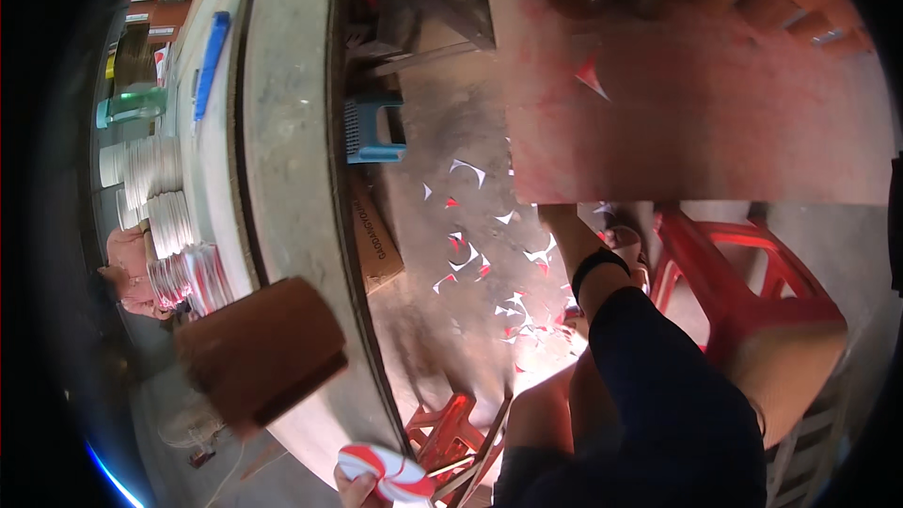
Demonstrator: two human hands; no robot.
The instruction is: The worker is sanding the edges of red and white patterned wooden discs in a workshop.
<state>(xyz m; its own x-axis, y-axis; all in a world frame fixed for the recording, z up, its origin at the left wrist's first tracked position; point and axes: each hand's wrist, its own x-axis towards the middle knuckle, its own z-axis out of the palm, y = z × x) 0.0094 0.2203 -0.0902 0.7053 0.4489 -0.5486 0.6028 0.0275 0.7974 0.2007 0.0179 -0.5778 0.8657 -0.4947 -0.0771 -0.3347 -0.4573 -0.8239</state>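
My left hand [356, 488] shows at the lower edge, its fingers closed on a round red-and-white swirl-striped disc [388, 472]. The disc is tilted beside the edge of the long pale bench [296, 132]. From the lower right my right arm, in a dark sleeve with a black band at the wrist, reaches forward. My right hand [558, 218] goes in under the near edge of the reddish-stained board [696, 155], which hides its fingers. On that board lies a small red-and-white pointed scrap [591, 77].
Paper scraps [522, 320] litter the floor. A red stool [743, 273] stands right, a blue stool [374, 130] beside the bench. A brown block [263, 353] sits at the bench's left, near stacks of white discs [150, 169]. Another person [132, 268] is at far left.
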